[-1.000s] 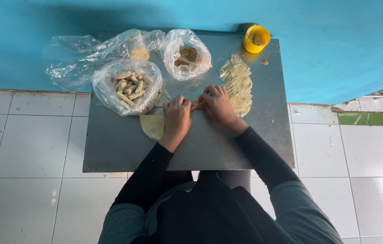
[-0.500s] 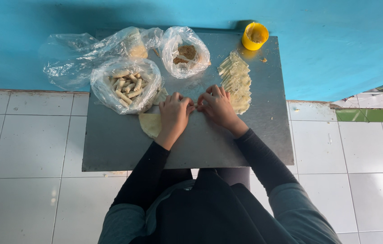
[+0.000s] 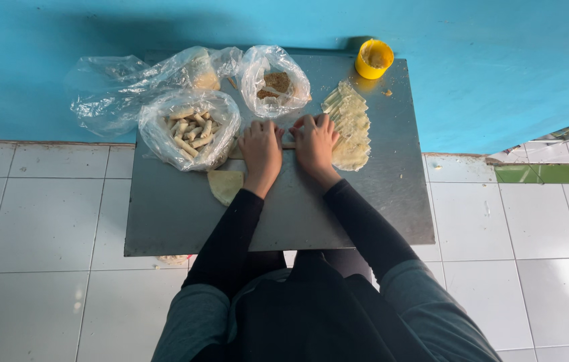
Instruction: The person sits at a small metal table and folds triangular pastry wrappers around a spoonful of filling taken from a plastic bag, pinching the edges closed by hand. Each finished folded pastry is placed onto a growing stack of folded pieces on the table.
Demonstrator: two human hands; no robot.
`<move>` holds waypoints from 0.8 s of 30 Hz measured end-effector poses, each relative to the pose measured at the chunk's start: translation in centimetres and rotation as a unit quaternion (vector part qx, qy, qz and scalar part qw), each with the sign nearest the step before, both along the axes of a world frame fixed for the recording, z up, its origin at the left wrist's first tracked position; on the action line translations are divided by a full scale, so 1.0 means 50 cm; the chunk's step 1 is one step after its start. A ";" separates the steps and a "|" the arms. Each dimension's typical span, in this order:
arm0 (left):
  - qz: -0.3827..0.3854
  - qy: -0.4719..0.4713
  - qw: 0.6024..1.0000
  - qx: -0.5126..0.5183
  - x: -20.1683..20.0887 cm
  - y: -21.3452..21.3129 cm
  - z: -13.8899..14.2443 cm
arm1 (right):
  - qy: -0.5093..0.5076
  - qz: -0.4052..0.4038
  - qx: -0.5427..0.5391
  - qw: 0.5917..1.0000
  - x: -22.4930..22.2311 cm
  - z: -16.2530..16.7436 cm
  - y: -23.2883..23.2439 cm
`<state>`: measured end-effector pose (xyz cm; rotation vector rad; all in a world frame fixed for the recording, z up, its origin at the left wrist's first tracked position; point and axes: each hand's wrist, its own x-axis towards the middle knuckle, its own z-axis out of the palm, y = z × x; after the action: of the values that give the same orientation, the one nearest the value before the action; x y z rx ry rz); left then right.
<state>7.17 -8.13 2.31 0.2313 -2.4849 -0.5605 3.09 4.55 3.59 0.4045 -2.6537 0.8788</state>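
Both hands lie palm-down side by side on a grey metal board point(image 3: 378, 208). My left hand point(image 3: 261, 149) and my right hand point(image 3: 315, 142) press on a thin pale dough roll point(image 3: 288, 145), of which only a short piece shows between them. A flat pale dough wrapper point(image 3: 225, 185) lies just below and left of my left hand. To the right of my right hand sits a row of overlapping dough wrappers point(image 3: 350, 127).
A clear bag of finished rolls point(image 3: 190, 127) stands left of the hands. A bag with brown filling point(image 3: 275, 82) and a crumpled bag point(image 3: 130, 87) are behind. A yellow cup point(image 3: 373, 59) sits at the board's far right corner. White floor tiles surround the board.
Both hands have slid away from me up the board, rolling the dough forward. More of the flat wrapper below the left hand now shows.
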 end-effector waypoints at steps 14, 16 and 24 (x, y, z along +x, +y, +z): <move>0.100 0.121 0.987 -0.027 0.123 -0.129 0.178 | 0.052 -0.029 -0.086 0.995 0.051 0.055 0.228; 0.184 0.090 0.976 -0.078 0.127 -0.182 0.197 | 0.013 -0.012 -0.089 0.996 0.042 0.058 0.256; 0.192 0.095 0.974 -0.066 0.103 -0.167 0.184 | 0.001 0.148 0.043 0.988 0.048 0.057 0.268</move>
<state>12.33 -16.45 11.53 0.5636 -2.2017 -0.2417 5.51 17.95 6.46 0.8376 -2.6774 0.8462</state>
